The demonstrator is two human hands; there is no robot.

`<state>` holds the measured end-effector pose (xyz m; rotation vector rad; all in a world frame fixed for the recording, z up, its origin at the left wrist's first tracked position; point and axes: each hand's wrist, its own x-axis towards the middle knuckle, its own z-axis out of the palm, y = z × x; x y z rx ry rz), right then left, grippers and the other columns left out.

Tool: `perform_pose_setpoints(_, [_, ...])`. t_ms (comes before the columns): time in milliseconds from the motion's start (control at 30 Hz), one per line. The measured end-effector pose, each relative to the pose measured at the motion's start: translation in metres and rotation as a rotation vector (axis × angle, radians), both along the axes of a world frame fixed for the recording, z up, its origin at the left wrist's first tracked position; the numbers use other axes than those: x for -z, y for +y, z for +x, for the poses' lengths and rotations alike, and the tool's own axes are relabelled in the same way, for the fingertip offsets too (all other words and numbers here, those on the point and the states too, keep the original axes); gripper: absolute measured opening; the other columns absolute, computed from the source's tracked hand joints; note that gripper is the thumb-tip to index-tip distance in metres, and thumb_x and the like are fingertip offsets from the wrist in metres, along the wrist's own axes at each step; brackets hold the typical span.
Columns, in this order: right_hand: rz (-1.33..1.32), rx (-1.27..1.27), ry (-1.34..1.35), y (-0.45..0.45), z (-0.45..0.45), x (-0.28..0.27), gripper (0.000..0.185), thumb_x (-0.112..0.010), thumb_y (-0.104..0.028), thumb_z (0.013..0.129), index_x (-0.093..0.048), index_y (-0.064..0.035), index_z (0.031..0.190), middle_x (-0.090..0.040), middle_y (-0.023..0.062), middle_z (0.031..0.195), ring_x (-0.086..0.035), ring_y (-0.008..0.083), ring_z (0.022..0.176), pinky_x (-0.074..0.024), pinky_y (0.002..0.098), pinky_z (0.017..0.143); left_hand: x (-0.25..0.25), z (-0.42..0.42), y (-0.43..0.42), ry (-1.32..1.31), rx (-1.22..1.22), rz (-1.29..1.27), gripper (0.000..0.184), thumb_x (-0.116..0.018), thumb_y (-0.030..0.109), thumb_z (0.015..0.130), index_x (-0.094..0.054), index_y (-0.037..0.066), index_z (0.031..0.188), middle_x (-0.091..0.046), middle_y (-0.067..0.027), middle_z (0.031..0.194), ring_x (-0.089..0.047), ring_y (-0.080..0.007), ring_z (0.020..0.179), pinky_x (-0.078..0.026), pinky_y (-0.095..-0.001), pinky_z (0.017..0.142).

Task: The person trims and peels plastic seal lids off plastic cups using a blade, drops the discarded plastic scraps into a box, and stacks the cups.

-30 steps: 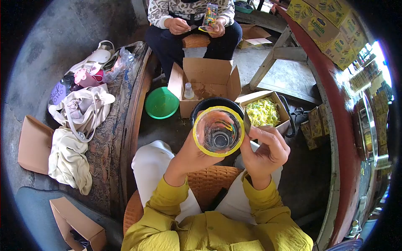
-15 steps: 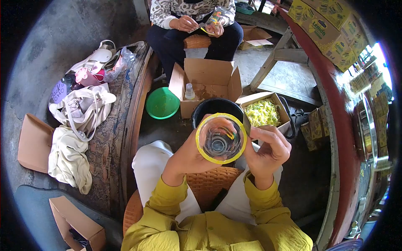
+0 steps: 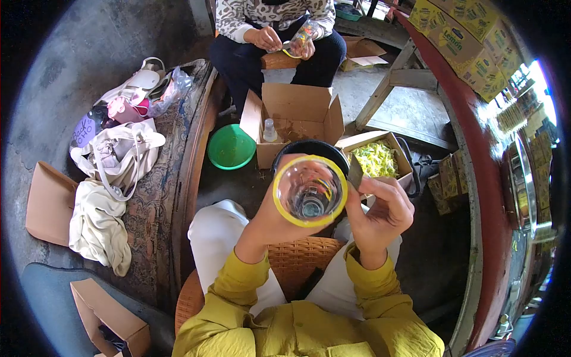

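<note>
Over the near side of the black tub (image 3: pixel 309 146), we hold a clear cup (image 3: pixel 311 191) with its yellow rim facing up to us. It seems to be of thin plastic, so we judge it light, a little soft in the wall and perhaps slippery; the firm place to take it is around the side, below the rim. Our left hand (image 3: pixel 263 221) is curled around this wall, fingers well closed. Our right hand (image 3: pixel 380 217) pinches a thin dark blade (image 3: pixel 355 172) between thumb and forefinger, just beside the rim. To the left of the tub is a green basin (image 3: pixel 231 147); to its right, a box of yellow strips (image 3: pixel 375 159). Behind it stands an open carton (image 3: pixel 295 104), and farther, another person's hands (image 3: pixel 265 39) hold a similar cup (image 3: pixel 303 35).
</note>
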<state>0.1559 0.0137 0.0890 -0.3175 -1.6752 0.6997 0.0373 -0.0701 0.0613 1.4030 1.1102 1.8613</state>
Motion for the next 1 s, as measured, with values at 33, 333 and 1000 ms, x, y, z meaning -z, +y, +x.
perform_pose_setpoints(33, [0.017,0.023,0.023,0.000,0.000,-0.001,0.022,-0.067,0.010,0.058,-0.064,0.0021,0.078,-0.060,0.0089,0.064,-0.058,0.0130,0.056,-0.0443,0.0214,0.052,0.004,0.001,0.002,-0.121,0.031,0.041,0.067,-0.075,0.000,0.059,-0.035,0.007,0.112,-0.043,-0.0083,0.109,-0.049,-0.0165,0.099,-0.045,-0.0283,0.078])
perform_pose_setpoints(333, [0.053,0.072,0.002,-0.002,0.000,-0.003,0.020,-0.068,0.011,0.059,-0.062,0.0018,0.076,-0.060,0.0088,0.064,-0.057,0.0128,0.056,-0.0436,0.0212,0.051,0.021,-0.003,0.011,-0.135,0.019,0.159,0.068,-0.072,0.001,0.066,-0.029,0.008,0.118,-0.040,-0.0104,0.114,-0.042,-0.0196,0.108,-0.040,-0.0313,0.087])
perform_pose_setpoints(1000, [0.164,0.150,-0.027,-0.004,-0.003,0.001,0.023,-0.070,0.009,0.058,-0.063,-0.0008,0.077,-0.061,0.0092,0.064,-0.058,0.0176,0.054,-0.0449,0.0231,0.050,0.019,-0.003,0.007,0.016,-0.034,0.061,0.071,-0.073,0.005,0.066,-0.028,0.007,0.120,-0.040,-0.0094,0.113,-0.043,-0.0189,0.106,-0.038,-0.0312,0.086])
